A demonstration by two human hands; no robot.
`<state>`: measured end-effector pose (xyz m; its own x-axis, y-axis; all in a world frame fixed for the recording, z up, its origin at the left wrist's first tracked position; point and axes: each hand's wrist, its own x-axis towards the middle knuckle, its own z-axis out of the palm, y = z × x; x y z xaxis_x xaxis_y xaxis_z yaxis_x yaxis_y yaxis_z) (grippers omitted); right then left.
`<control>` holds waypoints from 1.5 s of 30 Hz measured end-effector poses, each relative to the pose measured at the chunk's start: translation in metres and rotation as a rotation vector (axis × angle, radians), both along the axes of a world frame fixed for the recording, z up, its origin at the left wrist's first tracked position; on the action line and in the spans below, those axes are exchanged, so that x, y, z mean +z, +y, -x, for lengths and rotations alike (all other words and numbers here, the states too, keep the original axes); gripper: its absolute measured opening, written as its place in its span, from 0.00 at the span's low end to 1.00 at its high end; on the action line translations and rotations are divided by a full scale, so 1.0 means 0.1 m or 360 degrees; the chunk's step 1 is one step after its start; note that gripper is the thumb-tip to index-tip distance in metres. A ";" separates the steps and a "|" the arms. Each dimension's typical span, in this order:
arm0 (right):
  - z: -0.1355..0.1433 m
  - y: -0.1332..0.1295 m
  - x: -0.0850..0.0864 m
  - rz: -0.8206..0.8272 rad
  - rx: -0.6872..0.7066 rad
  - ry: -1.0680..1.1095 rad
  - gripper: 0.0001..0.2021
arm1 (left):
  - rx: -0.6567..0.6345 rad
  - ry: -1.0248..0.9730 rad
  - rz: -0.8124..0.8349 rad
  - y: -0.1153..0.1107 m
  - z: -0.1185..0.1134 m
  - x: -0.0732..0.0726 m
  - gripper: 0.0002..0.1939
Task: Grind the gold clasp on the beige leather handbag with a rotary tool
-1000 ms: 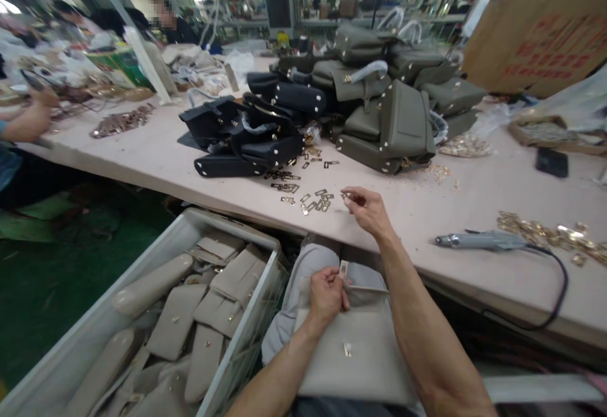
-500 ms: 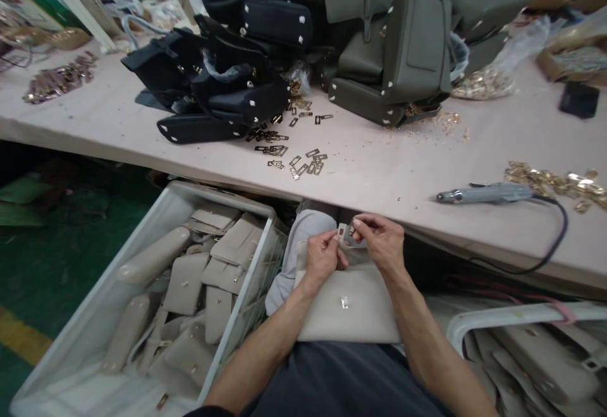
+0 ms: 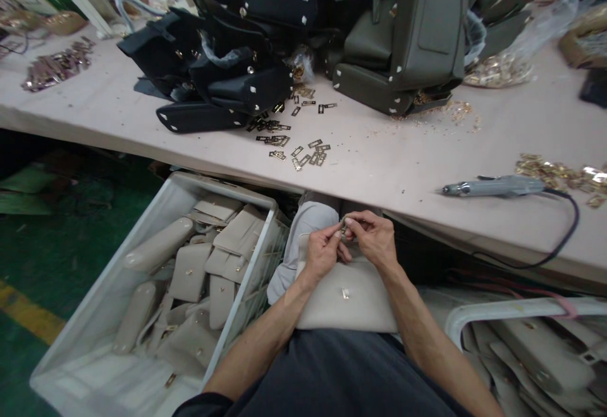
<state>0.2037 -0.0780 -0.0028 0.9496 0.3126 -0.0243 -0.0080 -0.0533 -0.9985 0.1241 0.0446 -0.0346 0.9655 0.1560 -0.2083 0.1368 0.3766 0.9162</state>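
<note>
A beige handbag lies across my lap, with a small shiny metal clasp on its face. My left hand pinches the end of a beige strap tab at the bag's top edge; the tab is mostly hidden by my fingers now. Against that end, my right hand holds a small metal fitting between thumb and fingers. The fingertips of both hands meet there, and how tab and fitting sit together cannot be made out.
A white crate of beige bags stands at left, another white bin at right. On the table are black bags, olive bags, loose metal plates and a corded electric screwdriver.
My right hand has moved left and brought the metal fitting up to the strap tab in my left hand. The view has shifted slightly.
</note>
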 end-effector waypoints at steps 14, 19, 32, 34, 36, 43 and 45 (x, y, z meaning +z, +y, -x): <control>-0.02 -0.03 -0.07 0.0008 0.0041 -0.0049 0.11 | 0.0006 -0.0047 -0.0019 0.03 0.02 -0.01 0.31; -0.03 -0.04 -0.09 0.0006 0.0051 -0.0042 0.11 | 0.0022 -0.0001 -0.0017 0.02 0.02 0.01 0.34; -0.01 -0.02 -0.07 0.0043 -0.0017 0.0004 0.14 | 0.0004 -0.0016 -0.0033 0.03 0.01 -0.01 0.35; 0.00 -0.02 -0.04 0.0041 -0.0022 -0.0013 0.13 | 0.0018 -0.0016 -0.0050 0.03 0.01 -0.02 0.35; 0.00 -0.02 -0.03 0.0039 -0.0021 -0.0039 0.12 | 0.0030 -0.0015 -0.0063 0.02 0.01 -0.03 0.35; -0.03 -0.05 -0.09 0.0030 0.0022 -0.0079 0.10 | 0.0064 0.0012 -0.0128 0.01 0.00 0.00 0.32; -0.05 -0.05 -0.09 0.0021 0.0035 -0.0076 0.10 | 0.0073 0.0023 -0.0151 0.01 0.01 0.02 0.30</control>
<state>0.2082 -0.0830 -0.0123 0.9426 0.3336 0.0169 0.0412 -0.0660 -0.9970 0.1233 0.0460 -0.0326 0.9539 0.2196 -0.2046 0.1352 0.2942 0.9461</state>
